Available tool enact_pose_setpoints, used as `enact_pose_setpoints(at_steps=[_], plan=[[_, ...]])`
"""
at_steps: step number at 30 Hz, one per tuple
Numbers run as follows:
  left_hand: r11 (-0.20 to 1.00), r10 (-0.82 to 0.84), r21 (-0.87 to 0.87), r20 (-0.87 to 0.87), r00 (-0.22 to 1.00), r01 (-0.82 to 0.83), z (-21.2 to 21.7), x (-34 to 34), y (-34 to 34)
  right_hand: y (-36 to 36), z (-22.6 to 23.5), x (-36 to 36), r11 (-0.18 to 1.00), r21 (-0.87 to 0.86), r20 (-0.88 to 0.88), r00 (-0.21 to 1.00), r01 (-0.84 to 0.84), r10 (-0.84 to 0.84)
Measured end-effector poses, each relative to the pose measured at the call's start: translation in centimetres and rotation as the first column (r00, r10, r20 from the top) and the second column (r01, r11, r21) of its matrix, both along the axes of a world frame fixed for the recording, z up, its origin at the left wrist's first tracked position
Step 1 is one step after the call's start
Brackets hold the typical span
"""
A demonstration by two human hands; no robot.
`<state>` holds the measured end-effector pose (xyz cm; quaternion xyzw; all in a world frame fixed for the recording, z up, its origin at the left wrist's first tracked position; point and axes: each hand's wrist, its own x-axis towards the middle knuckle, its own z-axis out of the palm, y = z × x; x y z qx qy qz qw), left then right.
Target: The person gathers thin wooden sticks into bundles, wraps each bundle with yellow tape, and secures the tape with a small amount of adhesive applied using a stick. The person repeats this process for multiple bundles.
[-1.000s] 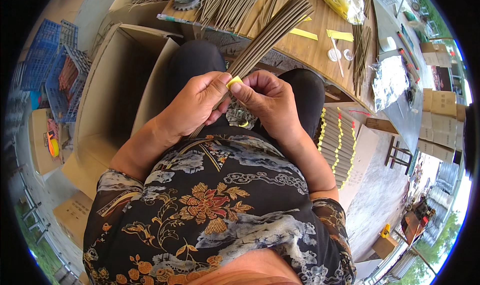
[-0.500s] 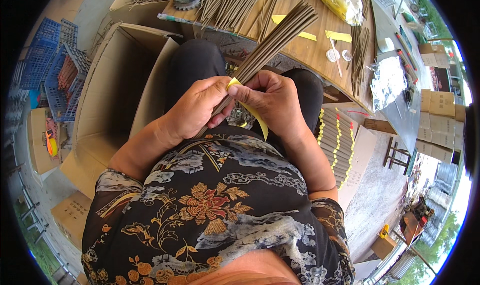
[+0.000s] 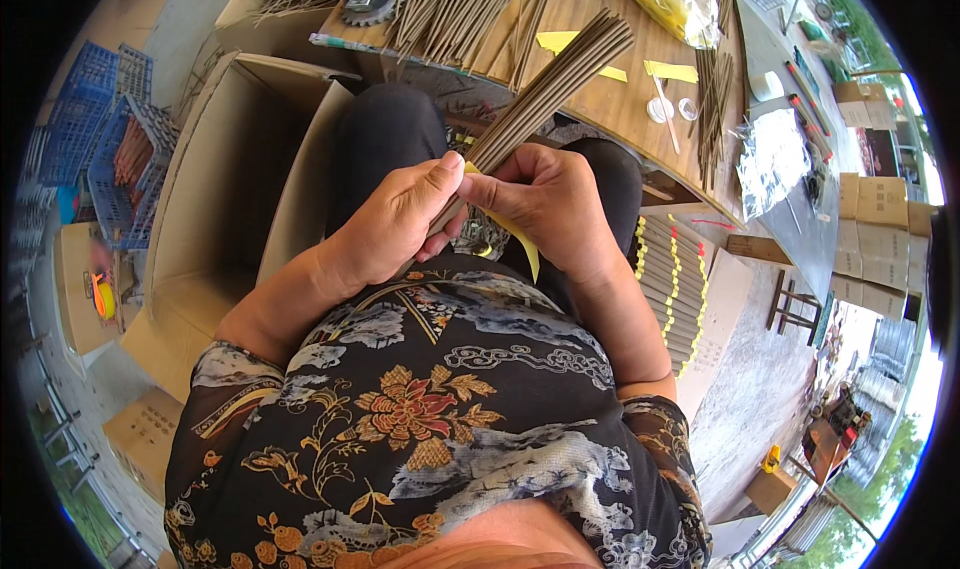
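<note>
A bundle of thin brown sticks, much like incense sticks, slants up and to the right from my lap toward the table. My left hand is closed around the lower part of the bundle. Against its side, my right hand pinches a yellow paper strip, whose loose tail hangs down below the fingers. Part of the strip lies against the sticks between both thumbs. The bundle's lower end is mostly hidden behind my left hand.
Loose sticks, yellow strips, small round lids and a plastic bag lie on the wooden table. Banded bundles are stacked at right. An open cardboard box stands at left, beside blue crates.
My left thumb has lifted slightly, and less yellow paper shows between the thumbs. The bundle stays almost where it was.
</note>
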<state>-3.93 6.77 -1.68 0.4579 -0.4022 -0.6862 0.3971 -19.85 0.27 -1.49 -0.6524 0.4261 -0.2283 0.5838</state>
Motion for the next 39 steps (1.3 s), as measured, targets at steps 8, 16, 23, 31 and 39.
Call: enact_pose_setpoints(at_steps=[8,16,23,31,39], plan=[[1.0,-0.009,0.028,-0.072,0.997,0.011,0.2,0.0,-0.2,0.1,0.3,-0.2,0.995,0.1,0.115,0.993,-0.005,-0.007],[0.998,0.0,0.056,-0.089,0.996,0.005,0.3,-0.1,-0.1,0.2,0.0,-0.3,0.987,0.153,0.248,0.969,-0.042,0.003],[0.998,0.018,0.062,-0.115,0.993,-0.011,0.1,0.0,-0.1,0.1,-0.2,-0.4,0.99,0.131,0.226,0.974,-0.052,0.021],[0.998,0.027,0.063,-0.099,0.995,-0.021,-0.1,-0.1,0.0,0.3,0.3,-0.3,0.992,0.122,0.209,0.978,-0.037,0.011],[0.99,0.133,0.046,-0.035,0.991,-0.131,0.2,-0.7,0.3,0.0,0.3,-0.3,0.901,-0.423,0.002,0.994,0.102,-0.112]])
